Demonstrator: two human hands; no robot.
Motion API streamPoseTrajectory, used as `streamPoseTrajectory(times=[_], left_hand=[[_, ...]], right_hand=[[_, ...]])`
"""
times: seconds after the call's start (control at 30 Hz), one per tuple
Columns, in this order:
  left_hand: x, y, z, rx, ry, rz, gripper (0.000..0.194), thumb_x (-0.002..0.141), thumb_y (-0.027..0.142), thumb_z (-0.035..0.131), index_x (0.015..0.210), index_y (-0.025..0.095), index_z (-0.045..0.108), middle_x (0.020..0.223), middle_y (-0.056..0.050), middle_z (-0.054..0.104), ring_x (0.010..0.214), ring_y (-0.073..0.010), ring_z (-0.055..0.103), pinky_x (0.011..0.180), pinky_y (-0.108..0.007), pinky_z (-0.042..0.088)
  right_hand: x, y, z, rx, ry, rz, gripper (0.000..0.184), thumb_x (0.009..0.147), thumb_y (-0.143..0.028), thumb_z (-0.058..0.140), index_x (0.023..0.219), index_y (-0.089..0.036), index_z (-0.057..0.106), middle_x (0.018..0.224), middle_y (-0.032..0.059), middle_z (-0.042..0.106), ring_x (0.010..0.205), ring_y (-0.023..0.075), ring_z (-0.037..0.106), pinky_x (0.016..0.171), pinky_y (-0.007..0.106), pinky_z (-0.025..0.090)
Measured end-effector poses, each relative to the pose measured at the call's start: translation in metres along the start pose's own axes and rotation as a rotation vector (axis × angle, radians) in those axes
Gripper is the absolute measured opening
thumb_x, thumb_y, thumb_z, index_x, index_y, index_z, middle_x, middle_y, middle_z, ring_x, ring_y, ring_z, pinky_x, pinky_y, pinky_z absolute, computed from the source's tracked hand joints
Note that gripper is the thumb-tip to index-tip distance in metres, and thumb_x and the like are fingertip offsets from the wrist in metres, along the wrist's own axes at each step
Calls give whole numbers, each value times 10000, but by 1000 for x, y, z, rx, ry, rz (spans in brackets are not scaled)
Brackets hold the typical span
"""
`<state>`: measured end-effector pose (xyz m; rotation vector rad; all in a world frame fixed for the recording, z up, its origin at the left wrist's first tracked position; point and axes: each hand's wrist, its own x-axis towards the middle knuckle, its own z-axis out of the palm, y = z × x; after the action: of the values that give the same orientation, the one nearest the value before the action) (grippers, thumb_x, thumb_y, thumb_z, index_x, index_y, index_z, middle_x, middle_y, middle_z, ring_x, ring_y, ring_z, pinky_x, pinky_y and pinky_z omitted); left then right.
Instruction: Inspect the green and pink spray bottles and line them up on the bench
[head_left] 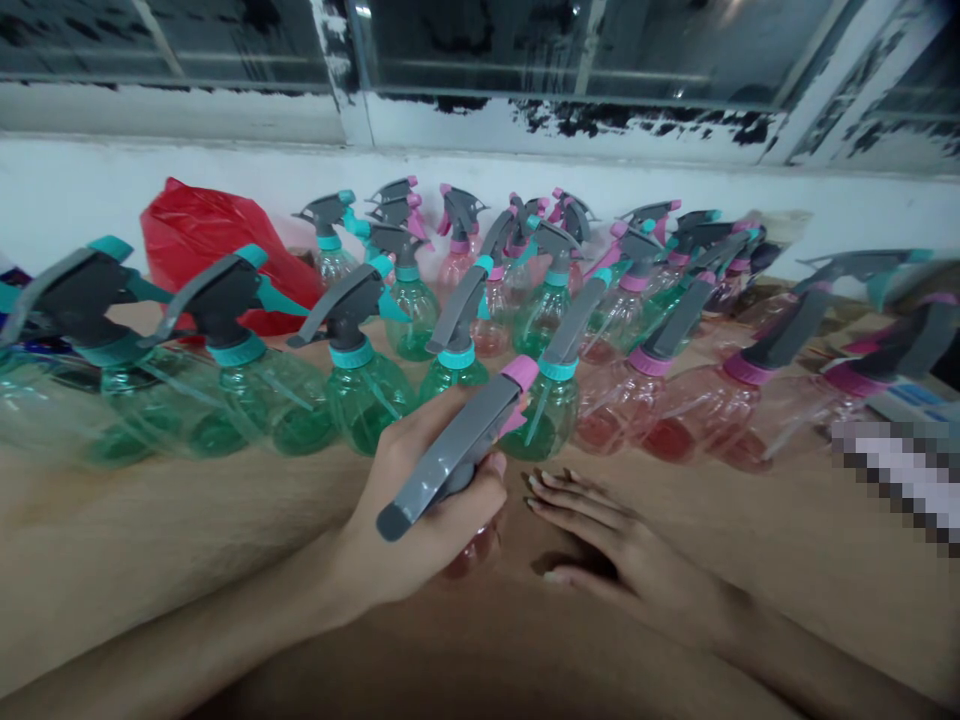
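My left hand (435,490) is wrapped round the neck of a spray bottle (457,450) with a grey head and pink nozzle. Most of its pink body is hidden under the hand; a bit shows just above the table. To the right, my right hand (607,530) rests on the table with fingers stretched out and holds nothing. Just beyond my hands runs a row of spray bottles: green ones with teal collars, such as the green spray bottle (367,395), and pink ones with pink collars, such as the pink spray bottle (615,400).
More green and pink spray bottles crowd behind the front row, against the white wall (75,190). A red plastic bag (225,230) sits at the back left. Brown tabletop (247,530) lies under my forearms. A blurred-out patch (907,475) covers something at the right.
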<state>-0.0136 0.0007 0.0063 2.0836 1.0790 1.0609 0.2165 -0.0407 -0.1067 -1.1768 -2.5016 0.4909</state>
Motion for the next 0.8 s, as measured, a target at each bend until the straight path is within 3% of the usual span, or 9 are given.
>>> streamPoseTrajectory(times=[0.13, 0.37, 0.5, 0.67, 0.8], left_hand=[[0, 0, -1, -9, -2, 24, 136, 704, 113, 493, 670, 237, 450, 745, 45, 581, 617, -132, 546, 604, -243, 470], [-3, -2, 2, -25, 7, -29, 197, 730, 80, 505, 822, 253, 523, 667, 76, 492, 545, -105, 458, 508, -207, 399], [-5, -2, 5, -11, 31, -40, 150, 715, 88, 527, 723, 231, 481, 671, 65, 483, 551, -102, 457, 444, -197, 350], [-6, -2, 6, -40, 14, -106, 136, 749, 132, 547, 771, 245, 474, 557, 101, 424, 391, -78, 380, 372, -201, 292], [-8, 0, 6, -58, 2, -73, 107, 787, 202, 573, 803, 244, 476, 577, 88, 467, 447, -102, 492, 445, -212, 399]], right_hand=[[0, 1, 1, 3, 3, -4, 573, 916, -424, 529, 1435, -270, 339, 1481, 24, 395, 1370, 208, 341, 1136, 463, 296], [0, 1, 1, -24, -1, -10, 571, 919, -428, 521, 1434, -265, 337, 1489, 16, 378, 1378, 195, 324, 1141, 450, 292], [-1, 2, 2, -38, 8, -17, 561, 925, -421, 516, 1434, -266, 337, 1486, 14, 383, 1375, 190, 331, 1140, 450, 297], [-1, 5, 4, -9, 24, -29, 573, 910, -421, 543, 1428, -263, 354, 1474, 27, 405, 1365, 213, 351, 1134, 467, 305], [-2, 3, 3, 20, 44, -34, 571, 907, -407, 551, 1426, -279, 350, 1471, 30, 413, 1362, 220, 358, 1130, 486, 304]])
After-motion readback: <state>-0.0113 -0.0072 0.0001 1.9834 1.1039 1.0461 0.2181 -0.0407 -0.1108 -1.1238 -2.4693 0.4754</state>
